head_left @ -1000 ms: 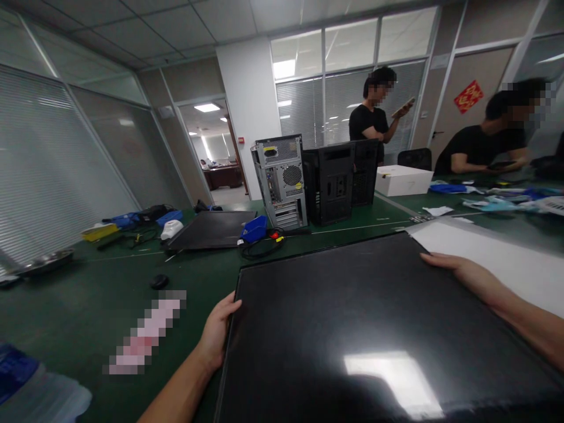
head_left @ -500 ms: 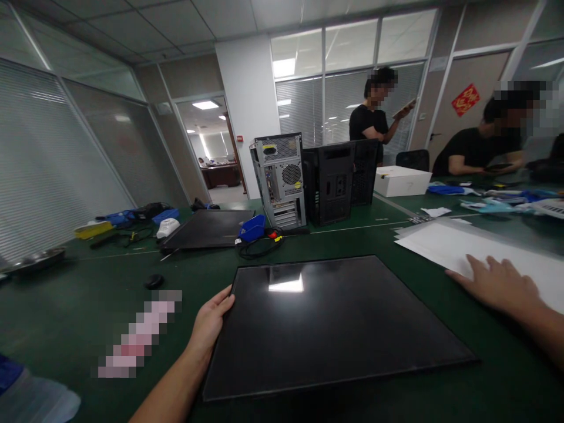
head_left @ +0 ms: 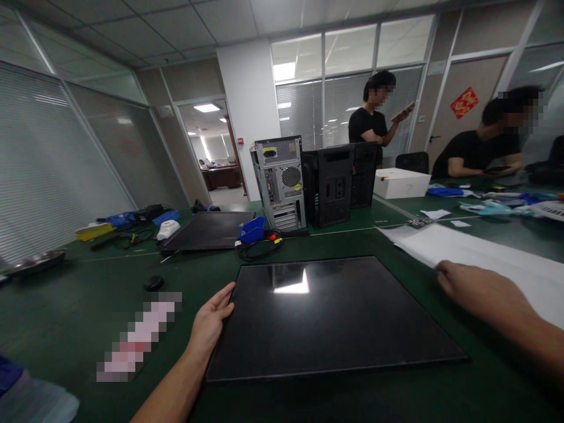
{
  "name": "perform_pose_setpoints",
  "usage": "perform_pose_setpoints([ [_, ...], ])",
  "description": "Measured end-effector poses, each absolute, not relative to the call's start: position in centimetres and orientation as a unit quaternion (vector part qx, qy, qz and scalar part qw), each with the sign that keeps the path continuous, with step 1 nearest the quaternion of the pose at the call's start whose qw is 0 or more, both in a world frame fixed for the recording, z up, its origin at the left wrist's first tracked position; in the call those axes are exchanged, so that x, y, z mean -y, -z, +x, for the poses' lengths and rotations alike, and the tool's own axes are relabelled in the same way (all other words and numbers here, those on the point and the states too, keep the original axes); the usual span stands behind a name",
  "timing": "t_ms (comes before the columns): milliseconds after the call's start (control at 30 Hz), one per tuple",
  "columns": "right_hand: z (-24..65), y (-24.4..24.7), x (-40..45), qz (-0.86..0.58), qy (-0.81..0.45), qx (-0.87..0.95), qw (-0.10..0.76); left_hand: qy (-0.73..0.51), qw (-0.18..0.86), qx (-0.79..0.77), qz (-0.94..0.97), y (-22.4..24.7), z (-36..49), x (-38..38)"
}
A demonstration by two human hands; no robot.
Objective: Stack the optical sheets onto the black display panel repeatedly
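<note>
A flat black display panel [head_left: 335, 329] lies in front of me, screen side up, with a ceiling light reflected near its far edge. My left hand [head_left: 211, 317] grips its left edge, thumb on top and the other fingers partly hidden beneath. To the right, my right hand [head_left: 480, 291] is closed on the near edge of a white sheet [head_left: 467, 249], which rests with other sheets under or beside it. The fingertips of that hand are partly hidden behind its back.
Two computer towers, one grey [head_left: 282, 182] and one black [head_left: 330, 185], stand at the back. Behind the panel lie another dark panel [head_left: 211, 229], a blue bin [head_left: 252, 230] and cables. A white box [head_left: 402, 183] stands back right. Two people [head_left: 370, 123] are across the green table [head_left: 88, 282].
My right hand has gone from spread fingers over the sheets to a closed grip on their edge, and the top sheet has shifted left. The panel's near edge sits slightly farther away.
</note>
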State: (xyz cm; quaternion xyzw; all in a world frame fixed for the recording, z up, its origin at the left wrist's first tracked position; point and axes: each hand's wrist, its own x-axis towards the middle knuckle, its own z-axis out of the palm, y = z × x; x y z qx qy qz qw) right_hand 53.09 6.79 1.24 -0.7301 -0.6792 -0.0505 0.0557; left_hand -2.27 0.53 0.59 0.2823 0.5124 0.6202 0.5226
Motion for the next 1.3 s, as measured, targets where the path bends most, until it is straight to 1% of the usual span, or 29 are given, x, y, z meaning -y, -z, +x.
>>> perform_pose_setpoints([
  [100,48.9,-1.6,-5.2,-0.607,0.017,0.789,0.095,-0.618,0.52,-0.518,0.283,-0.8,-1.9,-0.4],
  [200,44.5,-2.0,-2.9,-0.48,-0.047,0.867,0.121,-0.621,0.496,-0.531,0.295,-0.9,-1.7,-0.4],
  [300,41.1,-2.8,-0.8,-0.397,-0.105,0.905,0.11,-0.625,0.466,-0.549,0.301,-0.9,-1.5,-0.6],
  [400,39.7,-3.3,0.3,-0.355,-0.124,0.922,0.092,-0.622,0.459,-0.556,0.304,-0.9,-1.5,-0.7],
  [467,39.8,-3.2,0.0,-0.368,-0.099,0.918,0.105,-0.618,0.457,-0.562,0.306,-0.9,-1.6,-0.8],
  [567,41.0,-2.5,-1.4,-0.447,-0.018,0.883,0.144,-0.608,0.438,-0.582,0.317,-0.9,-1.7,-0.8],
  [633,42.0,-2.0,-2.3,-0.494,0.014,0.858,0.14,-0.598,0.426,-0.595,0.326,-0.9,-1.6,-0.7],
  [700,42.7,-1.7,-2.8,-0.508,0.008,0.852,0.126,-0.594,0.419,-0.601,0.332,-1.1,-1.5,-0.7],
  [800,42.7,-1.5,-2.7,-0.477,-0.042,0.869,0.124,-0.6,0.415,-0.596,0.336,-1.3,-1.2,-0.5],
  [933,41.5,-1.5,-1.6,-0.438,-0.101,0.887,0.11,-0.591,0.451,-0.584,0.327,-1.3,-1.0,-0.3],
  [1133,40.6,-1.9,-0.7,-0.422,-0.133,0.891,0.105,-0.588,0.484,-0.56,0.326,-0.5,-1.5,-0.5],
  [1200,41.4,-1.9,-1.4,-0.435,-0.12,0.886,0.107,-0.586,0.489,-0.558,0.326,-0.5,-1.6,-0.6],
  [1300,44.5,-1.3,-4.0,-0.498,-0.04,0.855,0.139,-0.579,0.489,-0.569,0.318,-0.7,-1.5,-0.7],
])
